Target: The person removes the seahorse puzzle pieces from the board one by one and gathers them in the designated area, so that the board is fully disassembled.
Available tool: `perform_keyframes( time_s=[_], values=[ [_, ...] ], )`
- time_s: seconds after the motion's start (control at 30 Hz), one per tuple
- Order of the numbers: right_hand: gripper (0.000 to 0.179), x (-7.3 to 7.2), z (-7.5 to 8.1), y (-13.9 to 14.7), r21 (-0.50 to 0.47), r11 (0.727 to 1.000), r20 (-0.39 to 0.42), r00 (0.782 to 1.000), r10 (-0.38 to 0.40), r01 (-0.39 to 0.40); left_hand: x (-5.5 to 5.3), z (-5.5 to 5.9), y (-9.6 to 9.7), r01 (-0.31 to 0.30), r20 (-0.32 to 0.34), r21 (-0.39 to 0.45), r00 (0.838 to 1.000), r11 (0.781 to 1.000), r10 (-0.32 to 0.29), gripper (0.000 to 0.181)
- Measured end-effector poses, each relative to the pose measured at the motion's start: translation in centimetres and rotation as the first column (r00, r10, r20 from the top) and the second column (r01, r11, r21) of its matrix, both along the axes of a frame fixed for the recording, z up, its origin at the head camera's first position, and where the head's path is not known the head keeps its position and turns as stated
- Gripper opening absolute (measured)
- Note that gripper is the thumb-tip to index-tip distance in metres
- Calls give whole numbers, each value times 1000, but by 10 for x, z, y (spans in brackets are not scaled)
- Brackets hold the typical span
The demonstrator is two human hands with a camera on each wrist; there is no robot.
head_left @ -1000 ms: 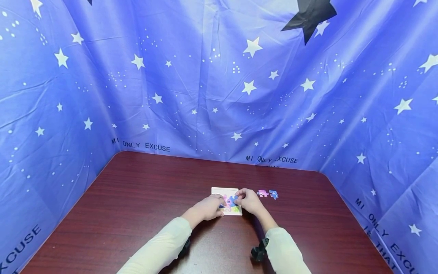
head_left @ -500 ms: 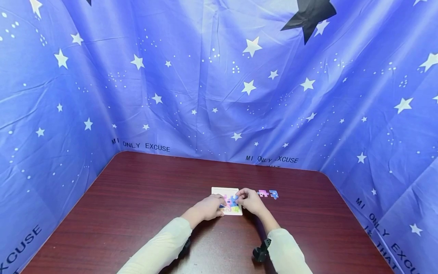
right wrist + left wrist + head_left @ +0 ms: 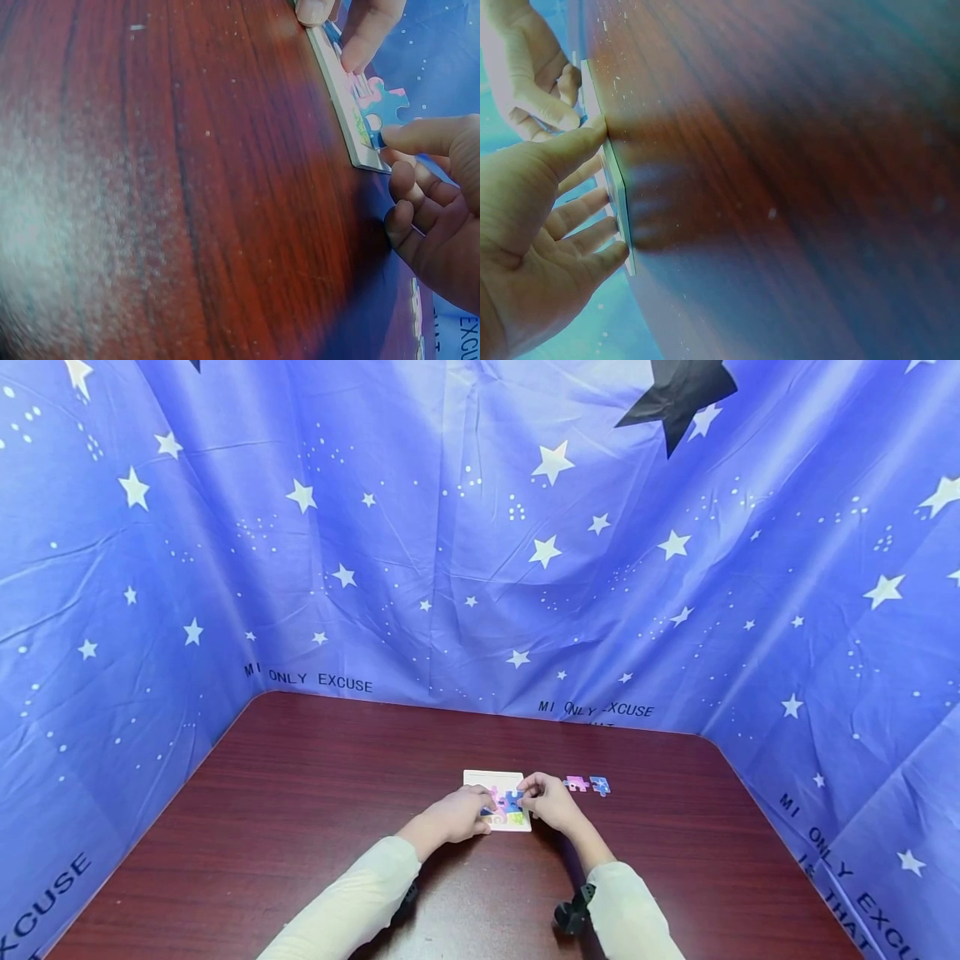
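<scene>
A white-rimmed puzzle tray [image 3: 492, 776] lies on the table, with pink and yellow-green picture parts showing. My left hand [image 3: 452, 815] rests on its left side, fingers spread over the surface; in the left wrist view the thumb [image 3: 585, 144] touches the near edge. At the right side, my right hand [image 3: 551, 803] pinches a blue jigsaw piece [image 3: 388, 105] between thumb and finger. That piece slants over the tray in the right wrist view, its outer end raised. Some of the tray is hidden under both hands.
To the right of the tray lie a pink jigsaw piece [image 3: 577, 783] and a blue jigsaw piece [image 3: 600, 786]. The dark red wooden table [image 3: 337, 793] is walled on its far side and both flanks by a blue star-printed cloth [image 3: 450, 527].
My right hand has shifted very slightly to the right, and the blue jigsaw piece in its fingers has turned a little over the tray. The left hand has stayed in place.
</scene>
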State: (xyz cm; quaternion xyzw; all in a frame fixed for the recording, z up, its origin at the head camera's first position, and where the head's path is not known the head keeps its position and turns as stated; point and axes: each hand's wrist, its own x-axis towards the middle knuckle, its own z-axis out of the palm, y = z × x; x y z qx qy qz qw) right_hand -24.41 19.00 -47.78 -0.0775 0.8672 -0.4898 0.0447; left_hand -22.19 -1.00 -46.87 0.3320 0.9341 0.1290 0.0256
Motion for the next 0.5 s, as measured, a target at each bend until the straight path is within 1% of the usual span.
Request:
perform_keyframes(
  time_s=[0.5],
  values=[
    [12, 1, 1, 2, 3, 1000, 9, 1000, 15, -15, 0, 0, 1, -3, -7, -11, 1000, 1000, 3, 29]
  ],
)
